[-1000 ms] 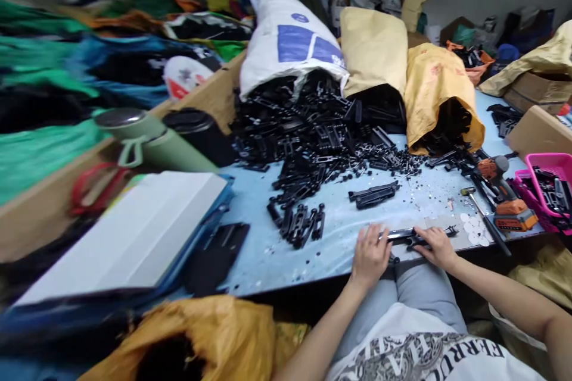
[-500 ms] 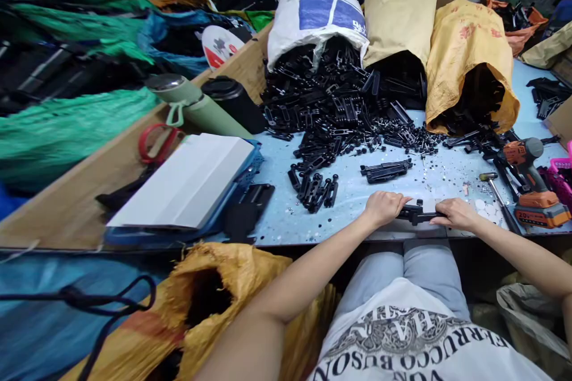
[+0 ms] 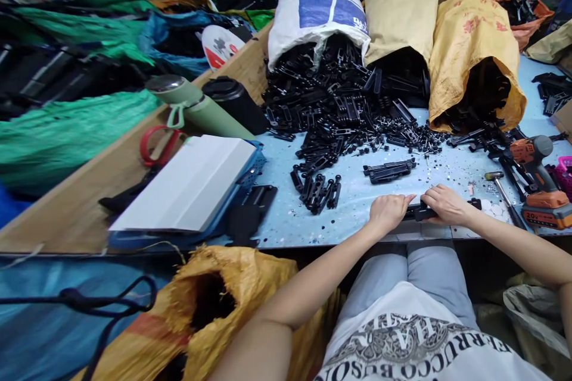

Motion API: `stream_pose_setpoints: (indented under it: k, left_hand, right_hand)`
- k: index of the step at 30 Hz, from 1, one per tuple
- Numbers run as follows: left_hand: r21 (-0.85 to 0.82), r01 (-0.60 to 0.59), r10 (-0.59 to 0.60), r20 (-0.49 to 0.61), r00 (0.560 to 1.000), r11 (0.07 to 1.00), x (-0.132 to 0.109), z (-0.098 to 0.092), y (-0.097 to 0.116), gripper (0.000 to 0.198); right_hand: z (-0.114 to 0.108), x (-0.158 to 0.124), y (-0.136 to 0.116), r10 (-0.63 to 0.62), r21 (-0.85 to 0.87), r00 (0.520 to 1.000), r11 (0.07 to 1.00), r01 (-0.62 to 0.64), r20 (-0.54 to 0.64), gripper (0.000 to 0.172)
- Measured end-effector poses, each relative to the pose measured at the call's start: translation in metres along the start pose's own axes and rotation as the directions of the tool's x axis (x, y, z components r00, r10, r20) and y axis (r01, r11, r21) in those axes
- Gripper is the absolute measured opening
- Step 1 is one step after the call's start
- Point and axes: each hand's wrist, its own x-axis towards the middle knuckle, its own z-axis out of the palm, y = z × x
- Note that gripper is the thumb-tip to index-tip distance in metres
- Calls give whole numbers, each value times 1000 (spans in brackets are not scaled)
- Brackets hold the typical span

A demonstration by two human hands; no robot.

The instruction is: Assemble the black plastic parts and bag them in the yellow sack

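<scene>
Low over the front edge of the blue table, a long black plastic part [image 3: 420, 212] lies across between my two hands. My left hand [image 3: 389, 211] is closed round its left end. My right hand [image 3: 444, 205] grips it near the middle, and its right end sticks out past the fingers. The part's exact kind is unclear, and my fingers hide much of it. Just behind my hands lie a few assembled black parts [image 3: 389, 171] side by side. Left of these is a small cluster of black link pieces [image 3: 319, 191].
Black pieces [image 3: 330, 101] spill from a white sack [image 3: 319, 6], with small screws [image 3: 415, 137] in front. To the right are a hammer [image 3: 504, 193] and an orange cordless drill [image 3: 543, 184]. At left stand a green bottle [image 3: 210, 110], red scissors [image 3: 147, 146] and a white box lid [image 3: 187, 184].
My right hand has shifted left along the black part, from its right end to near the middle. My left hand stays on the left end. The view has moved slightly.
</scene>
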Motion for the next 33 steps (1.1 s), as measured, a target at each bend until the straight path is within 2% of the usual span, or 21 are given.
stream_pose_setpoints:
  k: [2,4,6,8,10,12,15,17,18,19,21,22,23,24,25,27,28,30,33]
  left_hand:
    - [17,-54,54,7,999,998,-1,-4,-4,58]
    - [47,-171,169,31,985,984,-5,-10,-9,56]
    - [48,-297,295,37,955,954,-13,-18,-15,61]
    - [-41,-413,412,-33,911,910,-26,-24,-17,68]
    - [-208,-533,502,-184,845,820,-44,-27,-14,75]
    - [-378,-629,531,-339,777,679,-63,-26,-5,78]
    - [-538,-692,439,-535,722,482,-84,-20,17,74]
    - [-554,-709,296,-656,694,436,-90,-13,29,71]
    - [-538,-713,218,-708,672,450,-89,-9,33,69]
    - [-504,-717,162,-753,638,481,-88,-4,35,67]
    - [-399,-721,133,-819,558,567,-80,6,31,62]
    - [-334,-713,155,-836,526,616,-75,12,25,61]
    - [-270,-690,188,-839,511,671,-70,17,16,61]
    - [-206,-652,231,-823,519,729,-65,22,6,61]
    - [-148,-597,271,-787,554,789,-59,26,-5,61]
    - [-27,-483,353,-648,675,875,-45,33,-27,57]
    - [35,-446,389,-550,739,895,-37,35,-37,53]
    - [126,-407,424,-359,832,905,-18,38,-52,45]
    - [173,-342,375,-228,899,924,16,39,-61,41]
  right_hand:
    - [2,-6,2,103,-9,994,995,-102,49,52]
    - [3,-16,3,227,-40,967,974,-223,118,60]
    - [2,-28,2,235,-26,963,972,-233,133,67]
    - [-4,-40,-2,105,93,992,989,-111,67,74]
    - [-13,-49,-13,-39,285,999,957,46,-29,79]
    - [-20,-53,-30,-109,494,989,858,143,-97,79]
    - [-10,-46,-59,-108,724,966,643,249,-236,75]
    - [12,-30,-76,55,762,918,579,291,-392,73]
    - [25,-19,-83,189,762,867,585,277,-460,73]
    - [38,-7,-88,332,764,796,602,234,-505,73]
    - [61,20,-92,543,781,648,611,131,-534,71]
    - [69,33,-89,579,782,612,614,107,-538,67]
    - [74,45,-82,567,768,614,632,104,-549,62]
    - [75,57,-71,516,733,642,672,107,-567,57]
    - [73,69,-55,444,682,683,724,108,-580,52]
    - [65,93,-10,289,532,771,843,76,-568,40]
    - [60,107,17,290,486,791,874,11,-539,34]
    - [51,137,73,388,472,777,871,-134,-496,28]
    - [47,183,144,572,519,742,778,-356,-349,23]
